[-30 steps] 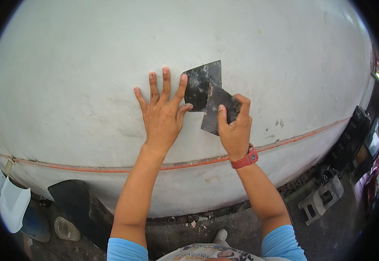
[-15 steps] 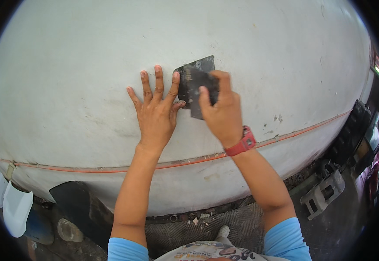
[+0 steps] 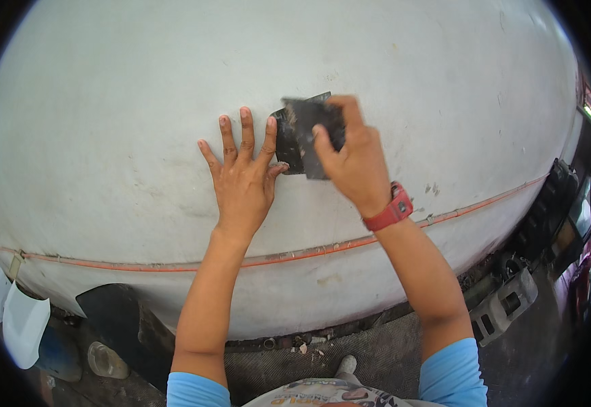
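Observation:
My left hand [image 3: 242, 180] lies on a large pale grey-white curved surface [image 3: 139, 81], fingers spread. Its index fingertip and thumb touch the left edge of a thin black sheet [image 3: 286, 142]. Some pale residue shows by the thumb. In my right hand [image 3: 358, 149] is a dark grey flat rectangular plate [image 3: 309, 129], pinched with the thumb on the near face and the fingers behind it. The plate overlaps the black sheet and hides much of it. Motion blurs the plate's upper edge, and I cannot tell whether it touches the sheet.
An orange line [image 3: 295, 255] crosses the lower part of the surface. At lower left are a white curved panel [image 3: 24, 325], a black curved panel [image 3: 122, 325] and a translucent container [image 3: 107, 359]. A grey metal bracket [image 3: 509, 308] sits at lower right. Debris [image 3: 302, 348] lies along the base.
My right hand has shifted slightly to the right, and its plate now sits higher and covers more of the black sheet. The left hand stays almost in place.

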`<action>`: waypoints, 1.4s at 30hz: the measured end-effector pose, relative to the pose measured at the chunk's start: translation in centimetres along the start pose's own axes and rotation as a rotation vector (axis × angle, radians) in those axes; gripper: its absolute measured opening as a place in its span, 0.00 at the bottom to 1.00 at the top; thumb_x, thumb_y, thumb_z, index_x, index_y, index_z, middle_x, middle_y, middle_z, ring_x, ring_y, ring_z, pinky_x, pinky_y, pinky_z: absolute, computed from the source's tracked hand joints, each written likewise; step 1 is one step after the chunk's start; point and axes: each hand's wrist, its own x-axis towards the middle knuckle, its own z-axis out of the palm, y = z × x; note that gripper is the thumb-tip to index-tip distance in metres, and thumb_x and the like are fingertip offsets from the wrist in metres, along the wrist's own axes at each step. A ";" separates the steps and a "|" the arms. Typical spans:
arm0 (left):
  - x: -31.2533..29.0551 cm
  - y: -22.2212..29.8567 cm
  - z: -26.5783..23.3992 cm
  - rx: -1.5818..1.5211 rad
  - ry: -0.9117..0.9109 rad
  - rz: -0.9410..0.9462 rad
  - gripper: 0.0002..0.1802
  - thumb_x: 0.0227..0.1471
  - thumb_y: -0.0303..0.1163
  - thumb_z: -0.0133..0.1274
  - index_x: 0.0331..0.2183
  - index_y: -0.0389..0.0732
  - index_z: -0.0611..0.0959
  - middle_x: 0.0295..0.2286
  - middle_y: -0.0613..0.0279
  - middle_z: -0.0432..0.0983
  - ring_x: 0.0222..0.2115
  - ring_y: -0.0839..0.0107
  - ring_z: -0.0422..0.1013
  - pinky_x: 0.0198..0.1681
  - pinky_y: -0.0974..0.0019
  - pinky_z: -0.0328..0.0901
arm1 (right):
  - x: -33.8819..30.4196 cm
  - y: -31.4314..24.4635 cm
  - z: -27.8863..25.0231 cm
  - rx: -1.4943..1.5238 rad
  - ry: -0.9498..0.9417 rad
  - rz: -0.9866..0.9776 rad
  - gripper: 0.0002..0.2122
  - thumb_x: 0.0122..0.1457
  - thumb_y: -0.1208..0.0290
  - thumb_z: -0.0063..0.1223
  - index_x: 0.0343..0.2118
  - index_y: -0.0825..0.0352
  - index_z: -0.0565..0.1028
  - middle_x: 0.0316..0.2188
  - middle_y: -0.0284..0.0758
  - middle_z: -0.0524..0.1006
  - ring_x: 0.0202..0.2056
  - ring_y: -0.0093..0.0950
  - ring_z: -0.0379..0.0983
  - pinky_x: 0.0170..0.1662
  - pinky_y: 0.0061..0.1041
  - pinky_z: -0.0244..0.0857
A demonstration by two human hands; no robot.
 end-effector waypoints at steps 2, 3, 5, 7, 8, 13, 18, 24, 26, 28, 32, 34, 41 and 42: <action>0.3 0.0 -0.2 -0.025 -0.004 -0.032 0.48 0.65 0.50 0.62 0.80 0.63 0.62 0.82 0.59 0.42 0.82 0.47 0.34 0.77 0.19 0.27 | 1.1 0.5 -0.8 0.047 0.177 0.054 0.15 0.69 0.75 0.59 0.56 0.63 0.71 0.28 0.52 0.83 0.30 0.56 0.84 0.33 0.47 0.75; 0.3 0.0 -0.1 -0.036 0.010 -0.030 0.48 0.65 0.51 0.62 0.80 0.63 0.62 0.82 0.59 0.42 0.82 0.48 0.34 0.77 0.19 0.27 | 1.1 0.4 -1.0 0.217 0.221 0.133 0.15 0.69 0.75 0.59 0.56 0.64 0.71 0.29 0.52 0.82 0.30 0.57 0.83 0.33 0.47 0.75; 0.2 0.2 0.4 -0.058 0.035 -0.019 0.48 0.65 0.52 0.62 0.79 0.63 0.63 0.82 0.60 0.44 0.82 0.49 0.36 0.77 0.21 0.27 | 0.0 0.3 -0.2 0.087 0.110 0.038 0.15 0.70 0.76 0.59 0.56 0.64 0.70 0.29 0.51 0.83 0.30 0.55 0.84 0.33 0.46 0.76; -0.1 -0.1 0.7 -0.035 0.044 -0.014 0.48 0.64 0.52 0.62 0.79 0.63 0.63 0.81 0.60 0.45 0.82 0.49 0.36 0.77 0.21 0.27 | -0.6 -0.2 0.6 0.012 -0.044 -0.011 0.16 0.70 0.76 0.59 0.57 0.65 0.70 0.29 0.51 0.84 0.29 0.54 0.84 0.32 0.45 0.76; -0.2 -0.2 0.7 -0.023 0.048 -0.010 0.48 0.64 0.52 0.63 0.79 0.63 0.63 0.81 0.60 0.46 0.82 0.49 0.36 0.77 0.21 0.27 | -0.1 -0.1 0.3 0.021 -0.001 0.002 0.16 0.70 0.76 0.58 0.57 0.65 0.70 0.28 0.50 0.83 0.29 0.54 0.84 0.32 0.45 0.75; -0.1 0.0 0.5 -0.027 0.062 -0.004 0.48 0.64 0.52 0.63 0.79 0.65 0.63 0.81 0.60 0.47 0.82 0.49 0.36 0.78 0.22 0.26 | 0.5 -0.3 0.3 0.074 -0.012 -0.022 0.15 0.68 0.76 0.59 0.56 0.63 0.71 0.24 0.49 0.81 0.26 0.54 0.81 0.29 0.46 0.71; -0.1 -0.1 0.4 -0.009 0.069 -0.003 0.51 0.64 0.53 0.63 0.80 0.58 0.60 0.81 0.59 0.47 0.82 0.49 0.35 0.78 0.22 0.26 | 2.5 -1.2 -0.7 0.050 -0.044 -0.014 0.15 0.68 0.76 0.59 0.56 0.62 0.71 0.23 0.48 0.79 0.24 0.52 0.79 0.28 0.46 0.68; -0.3 0.0 0.3 -0.070 0.073 -0.020 0.63 0.63 0.54 0.63 0.81 0.41 0.45 0.81 0.56 0.47 0.82 0.51 0.36 0.78 0.25 0.26 | 3.2 -1.6 -1.3 -0.015 -0.226 -0.034 0.15 0.68 0.75 0.59 0.55 0.61 0.72 0.23 0.47 0.80 0.25 0.51 0.79 0.30 0.46 0.70; 0.0 0.0 0.3 -0.098 0.093 -0.021 0.64 0.64 0.54 0.63 0.81 0.39 0.42 0.81 0.55 0.46 0.82 0.52 0.36 0.79 0.25 0.26 | 3.4 -1.7 -1.6 -0.032 -0.250 -0.043 0.15 0.68 0.75 0.59 0.55 0.61 0.72 0.23 0.48 0.80 0.25 0.51 0.79 0.31 0.46 0.70; 0.0 0.0 0.4 -0.112 0.084 -0.032 0.64 0.64 0.54 0.62 0.81 0.39 0.42 0.81 0.54 0.45 0.82 0.52 0.36 0.79 0.25 0.26 | 2.4 -1.1 -1.2 -0.079 -0.324 -0.123 0.14 0.68 0.75 0.59 0.55 0.61 0.73 0.23 0.47 0.80 0.25 0.50 0.79 0.30 0.44 0.70; -0.1 0.0 0.4 -0.088 0.087 -0.041 0.64 0.65 0.57 0.60 0.81 0.39 0.41 0.81 0.52 0.43 0.82 0.52 0.36 0.79 0.25 0.27 | 4.1 -2.0 -2.3 0.009 -0.226 0.045 0.15 0.68 0.73 0.60 0.56 0.61 0.73 0.26 0.50 0.82 0.27 0.54 0.80 0.33 0.49 0.71; -0.1 0.2 0.4 -0.090 0.074 -0.039 0.64 0.65 0.58 0.59 0.81 0.39 0.41 0.81 0.51 0.42 0.82 0.52 0.36 0.79 0.25 0.27 | 3.3 -0.8 -1.7 -0.045 -0.243 -0.066 0.15 0.68 0.72 0.60 0.55 0.61 0.73 0.26 0.49 0.82 0.27 0.53 0.80 0.32 0.49 0.71; -0.2 -0.2 0.6 -0.095 0.085 -0.038 0.64 0.65 0.59 0.59 0.81 0.39 0.41 0.81 0.50 0.41 0.82 0.51 0.36 0.79 0.25 0.28 | 2.7 -0.2 -1.6 -0.012 -0.210 -0.076 0.15 0.68 0.71 0.60 0.56 0.60 0.73 0.24 0.51 0.80 0.29 0.57 0.80 0.33 0.52 0.71; -0.1 -0.2 0.5 -0.095 0.078 -0.038 0.64 0.65 0.59 0.59 0.81 0.39 0.41 0.81 0.50 0.41 0.82 0.51 0.36 0.79 0.25 0.28 | 2.3 -0.1 -1.6 -0.068 -0.260 -0.104 0.15 0.68 0.71 0.60 0.56 0.61 0.72 0.24 0.51 0.80 0.29 0.57 0.80 0.33 0.52 0.71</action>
